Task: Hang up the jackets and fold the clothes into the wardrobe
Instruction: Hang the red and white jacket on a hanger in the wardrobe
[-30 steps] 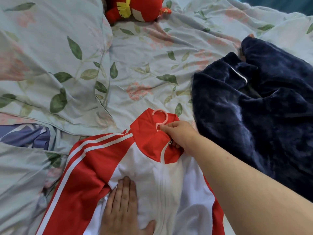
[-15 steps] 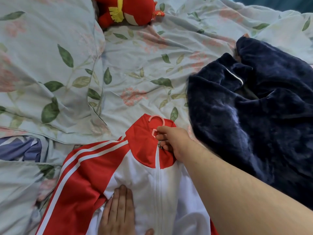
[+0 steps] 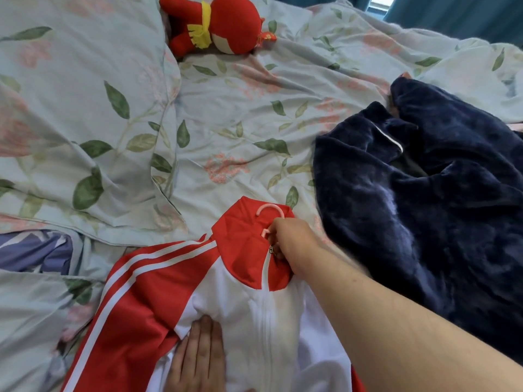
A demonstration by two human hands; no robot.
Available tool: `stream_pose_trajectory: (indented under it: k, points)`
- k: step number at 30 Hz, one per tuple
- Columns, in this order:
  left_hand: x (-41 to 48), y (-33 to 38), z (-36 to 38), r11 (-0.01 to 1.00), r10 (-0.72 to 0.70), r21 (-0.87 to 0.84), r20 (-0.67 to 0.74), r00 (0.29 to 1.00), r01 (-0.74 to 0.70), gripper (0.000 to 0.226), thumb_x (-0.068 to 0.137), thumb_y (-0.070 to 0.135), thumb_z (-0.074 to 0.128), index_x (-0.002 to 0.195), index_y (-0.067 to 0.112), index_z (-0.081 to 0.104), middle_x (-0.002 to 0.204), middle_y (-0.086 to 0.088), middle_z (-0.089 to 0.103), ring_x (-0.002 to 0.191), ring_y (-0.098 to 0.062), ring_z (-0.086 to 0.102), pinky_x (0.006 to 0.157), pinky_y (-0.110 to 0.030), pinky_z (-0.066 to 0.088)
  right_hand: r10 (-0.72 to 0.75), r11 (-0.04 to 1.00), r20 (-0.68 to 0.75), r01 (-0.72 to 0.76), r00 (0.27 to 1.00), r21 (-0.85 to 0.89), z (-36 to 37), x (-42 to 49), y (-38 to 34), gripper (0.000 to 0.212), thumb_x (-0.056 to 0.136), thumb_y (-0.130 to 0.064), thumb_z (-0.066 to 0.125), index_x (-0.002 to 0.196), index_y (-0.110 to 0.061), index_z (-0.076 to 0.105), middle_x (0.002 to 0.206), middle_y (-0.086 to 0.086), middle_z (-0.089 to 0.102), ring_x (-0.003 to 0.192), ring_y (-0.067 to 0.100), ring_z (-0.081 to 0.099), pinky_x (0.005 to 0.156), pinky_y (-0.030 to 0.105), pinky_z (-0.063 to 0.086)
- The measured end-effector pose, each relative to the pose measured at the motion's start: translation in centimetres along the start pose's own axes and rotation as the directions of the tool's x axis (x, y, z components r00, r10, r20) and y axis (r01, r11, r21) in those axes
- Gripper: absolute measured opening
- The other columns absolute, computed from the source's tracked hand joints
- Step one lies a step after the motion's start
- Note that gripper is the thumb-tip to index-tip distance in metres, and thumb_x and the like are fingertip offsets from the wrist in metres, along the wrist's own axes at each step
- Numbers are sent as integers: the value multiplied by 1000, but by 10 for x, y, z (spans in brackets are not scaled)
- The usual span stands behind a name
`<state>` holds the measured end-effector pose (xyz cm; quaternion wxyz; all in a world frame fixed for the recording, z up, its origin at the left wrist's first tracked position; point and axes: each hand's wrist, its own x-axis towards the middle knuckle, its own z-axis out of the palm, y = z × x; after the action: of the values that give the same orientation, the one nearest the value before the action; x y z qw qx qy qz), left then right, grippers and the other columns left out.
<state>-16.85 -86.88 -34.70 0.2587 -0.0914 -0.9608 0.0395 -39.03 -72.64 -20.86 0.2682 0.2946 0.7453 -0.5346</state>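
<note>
Floral bed [image 3: 226,108] beneath everything. Heaped at right, navy fleece garment [image 3: 424,207]. Flat on the bed at lower middle, red-and-white jacket [image 3: 169,284], zipped up. At top, red plush toy [image 3: 223,24]. Left hand [image 3: 198,360] pressed flat on the white chest, grip open. Right hand [image 3: 291,241] at the collar, grip pinching the pink hanger [image 3: 270,207] below its hook.
</note>
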Motion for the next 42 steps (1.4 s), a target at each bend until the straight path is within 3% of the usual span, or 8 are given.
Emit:
stream_pose_trajectory:
  k: [3,13,16,19,22,31,36,42]
  points:
    - [0,-1,-16,962,-146,-197,214,966,190,97,83,74,28,130,-8,48,125,-29,62,119,-37,53,109,-40,30,-94,989,-33,89,995,-114,-6,-20,-13,16,88,-13,51,74,-14,60,73,4,64,60,14,55,55,25,44]
    - [31,-36,-77,730,12,-482,719,695,485,84,82,76,34,126,5,49,136,-11,50,148,-8,26,119,-24,12,-323,833,52,310,945,-459,-56,-162,-61,20,91,-15,50,75,-16,61,81,7,72,78,28,69,77,48,59]
    - [55,-46,-140,608,33,-526,766,642,595,74,78,82,32,96,22,72,101,3,71,102,-9,66,94,-13,38,-316,821,28,288,948,-494,-63,-221,-66,18,90,-21,47,76,-21,59,77,-1,71,63,17,58,66,41,53]
    - [103,-72,-226,595,20,-652,597,802,471,35,68,62,53,79,33,69,69,23,59,73,-9,63,62,-12,37,-295,871,-2,268,955,-412,-72,-289,-72,21,92,-10,48,84,-18,65,86,-3,73,71,17,63,66,36,52]
    - [150,-107,-303,632,-8,-727,339,941,267,30,71,42,63,84,15,71,83,6,63,80,-16,54,76,-27,41,-307,895,-45,273,950,-354,-84,-362,-85,23,94,-6,49,90,-17,69,90,-4,73,84,13,69,77,39,58]
    - [246,-180,-459,722,382,-688,483,788,72,73,83,72,14,146,43,38,134,23,55,125,-3,51,100,-23,41,-527,810,-157,438,835,-391,-114,-561,-141,19,92,-14,61,76,-21,63,73,-14,64,64,5,56,63,26,46]
    - [320,-194,-568,538,446,-831,424,788,142,32,74,57,57,93,34,69,88,19,68,86,0,61,81,-25,49,-666,742,-237,594,708,-311,-135,-654,-194,13,87,-14,60,76,-19,62,75,6,67,79,23,67,78,47,53]
    - [375,-208,-705,446,327,-894,131,936,-31,30,69,12,79,82,33,62,76,12,65,67,-3,58,63,-14,45,-853,514,-304,786,425,-344,-165,-764,-254,24,97,-4,56,78,-13,68,75,3,73,68,13,69,63,28,58]
